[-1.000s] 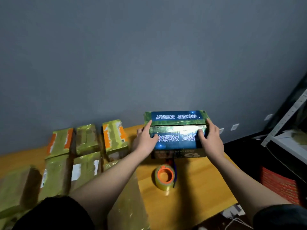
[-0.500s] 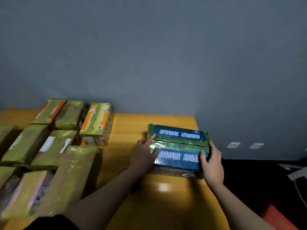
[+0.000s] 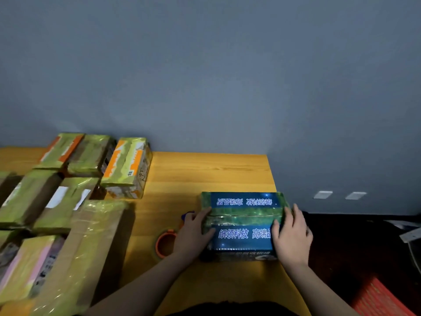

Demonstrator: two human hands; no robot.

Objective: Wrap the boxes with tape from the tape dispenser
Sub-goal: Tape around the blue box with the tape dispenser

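Both hands, left hand [image 3: 193, 236] and right hand [image 3: 292, 236], grip glossy rectangular blue box [image 3: 242, 224].

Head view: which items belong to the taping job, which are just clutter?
In play:
- blue box, gripped by left hand and right hand
- tape dispenser
- taped boxes at left

Lying about:
- red crate
- wall sockets

Blue box [image 3: 242, 225] now rests flat on table [image 3: 205, 169] near its right edge, pulled closer than 1 s ago. Left hand [image 3: 193, 236] and right hand [image 3: 292, 236] have slid onto its ends, thumbs over the top. Tape dispenser [image 3: 165, 244] back in view, just left of left hand.
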